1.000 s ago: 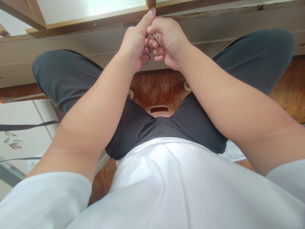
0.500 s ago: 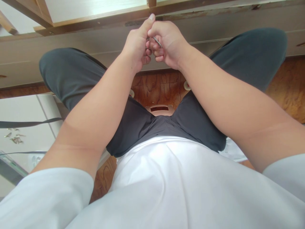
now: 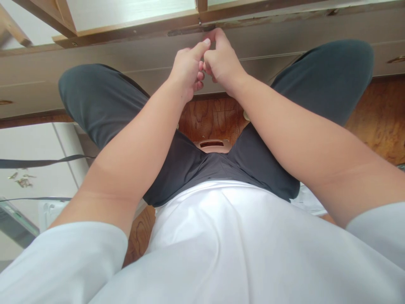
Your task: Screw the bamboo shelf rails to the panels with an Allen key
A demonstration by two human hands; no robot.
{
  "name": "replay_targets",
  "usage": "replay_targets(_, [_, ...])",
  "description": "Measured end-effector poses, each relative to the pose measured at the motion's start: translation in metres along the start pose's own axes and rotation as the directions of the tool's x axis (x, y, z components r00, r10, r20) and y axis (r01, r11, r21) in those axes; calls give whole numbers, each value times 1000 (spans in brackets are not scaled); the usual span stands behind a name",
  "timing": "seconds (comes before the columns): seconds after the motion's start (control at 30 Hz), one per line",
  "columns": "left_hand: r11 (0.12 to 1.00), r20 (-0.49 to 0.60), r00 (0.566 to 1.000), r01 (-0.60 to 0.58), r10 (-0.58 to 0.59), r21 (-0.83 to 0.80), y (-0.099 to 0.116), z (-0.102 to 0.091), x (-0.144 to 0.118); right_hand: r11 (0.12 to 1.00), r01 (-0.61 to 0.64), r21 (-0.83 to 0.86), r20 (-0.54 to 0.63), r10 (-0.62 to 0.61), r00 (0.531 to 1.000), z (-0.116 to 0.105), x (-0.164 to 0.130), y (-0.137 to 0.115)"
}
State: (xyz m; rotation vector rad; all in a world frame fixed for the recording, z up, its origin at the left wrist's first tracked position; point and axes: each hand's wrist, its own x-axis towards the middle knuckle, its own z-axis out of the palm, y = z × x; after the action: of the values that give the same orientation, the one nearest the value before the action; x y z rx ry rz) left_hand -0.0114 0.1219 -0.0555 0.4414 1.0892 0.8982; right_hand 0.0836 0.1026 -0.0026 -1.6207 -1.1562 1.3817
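My left hand [image 3: 186, 69] is closed, its fingers curled and its thumb stretched toward my right hand. Against that thumb, my right hand [image 3: 223, 61] is closed too, with the index finger bent up and forward to the lower edge of a wooden frame [image 3: 139, 31]. Whatever lies inside the fingers is hidden; the thin metal rod seen earlier does not show. Just above the hands, a small metal screw [image 3: 199, 22] sticks out of the frame's rail.
Behind the hands runs a pale drawer front [image 3: 120, 57]. My knees are spread on both sides. A pinkish stool with a slot [image 3: 228, 145] is under me on the wooden floor [image 3: 205, 118]. On a white surface at left lie several screws [image 3: 23, 182] and a dark strap [image 3: 41, 162].
Both hands have shifted slightly right and down, uncovering the screw in the rail. My right index finger has reached up, and the thin metal rod is now out of sight.
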Motion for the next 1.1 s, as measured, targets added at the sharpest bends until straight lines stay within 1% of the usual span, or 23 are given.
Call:
replay_targets(0.07, [991, -83, 996, -11, 22, 130, -1, 4, -6, 999, 32, -30, -22, -33, 999, 1, 1, 3])
replay_targets(0.1, [986, -97, 995, -17, 33, 164, -1, 5, -8, 998, 44, -39, -28, -45, 999, 1, 1, 5])
replay_targets(0.17, [986, -90, 994, -42, 57, 164, -1, 7, -10, 995, 77, -55, -34, -79, 996, 1, 1, 7])
replay_targets(0.3, [978, -140, 979, -123, 147, 169, -1, 7, -8, 975, 193, -110, -42, -198, 979, 3, 3, 12])
replay_targets(0.43, [978, -159, 972, -147, 171, 150, -2, 8, -7, 957, 266, -112, -37, -272, 962, 5, 3, 13])
replay_targets(0.47, [978, -159, 972, -154, 176, 140, -1, 8, -8, 953, 272, -131, -27, -277, 960, 5, 3, 12])
replay_targets(0.53, [977, -148, 970, -176, 193, 118, 0, 9, -11, 936, 272, -222, -2, -280, 960, 4, 3, 10])
replay_targets(0.6, [977, -117, 973, -186, 198, 103, 2, 10, -14, 905, 267, -331, 35, -271, 962, 2, 4, 9])
replay_targets(0.67, [976, -87, 975, -195, 203, 92, 5, 11, -16, 881, 268, -390, 76, -259, 963, 0, 5, 8])
replay_targets(0.8, [969, -99, 967, -225, 234, 100, 8, 14, -21, 897, 274, -348, 166, -229, 959, -6, 6, 7])
replay_targets(0.9, [960, -108, 959, -248, 262, 127, 11, 16, -26, 898, 282, -339, 196, -226, 954, -10, 4, 4])
replay_targets(1.03, [951, -53, 957, -275, 285, 143, 14, 17, -29, 881, 292, -372, 220, -222, 950, -13, -3, -5])
replay_targets(1.1, [944, -37, 950, -303, 310, 134, 16, 17, -27, 860, 307, -407, 258, -214, 942, -17, -8, -12])
